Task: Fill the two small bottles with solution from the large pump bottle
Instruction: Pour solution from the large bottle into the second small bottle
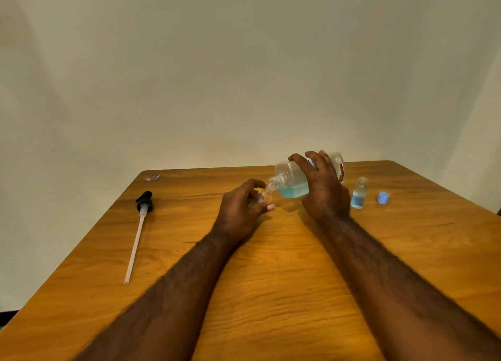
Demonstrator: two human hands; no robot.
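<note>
My right hand (324, 189) grips the large clear bottle (291, 181), tipped on its side with blue solution pooled low in it. Its threaded neck points left and touches the mouth of a small clear bottle (265, 194). My left hand (241, 208) holds that small bottle, tilted, and hides most of it. A second small bottle (359, 194) stands upright and uncapped to the right of my right hand, partly filled with blue liquid.
The black pump head with its long white tube (137, 236) lies on the left of the wooden table (271, 279). A small blue cap (383, 198) sits at the right. A scrap of label (153, 177) lies near the far left corner.
</note>
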